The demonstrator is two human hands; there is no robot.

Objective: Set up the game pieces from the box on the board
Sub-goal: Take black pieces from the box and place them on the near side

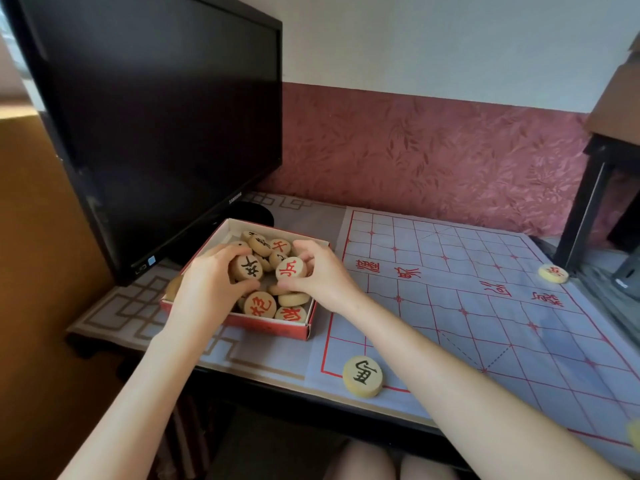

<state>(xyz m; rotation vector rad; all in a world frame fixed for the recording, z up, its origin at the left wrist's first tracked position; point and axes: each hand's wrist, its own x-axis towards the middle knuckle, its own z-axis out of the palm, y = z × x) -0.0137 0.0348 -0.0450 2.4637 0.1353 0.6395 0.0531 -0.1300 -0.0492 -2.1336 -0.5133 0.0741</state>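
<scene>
Both in the box [270, 329], left hand [211, 285] grips black-lettered piece [246, 268], right hand [323, 275] red-lettered piece [291, 269].

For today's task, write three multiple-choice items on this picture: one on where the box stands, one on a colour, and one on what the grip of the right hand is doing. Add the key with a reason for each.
1. The box stands: A on the floor; B on the person's lap; C left of the board, before the monitor.
2. The sign on the corner piece, at the board's near left corner, is: A black; B red; C green.
3. The grip of the right hand: A rests flat on the board; B pinches a red-signed piece over the box; C touches the monitor.

Key: C, the box sits between monitor and board. A, the strokes are black. B, fingers and thumb curl round that piece.
</scene>
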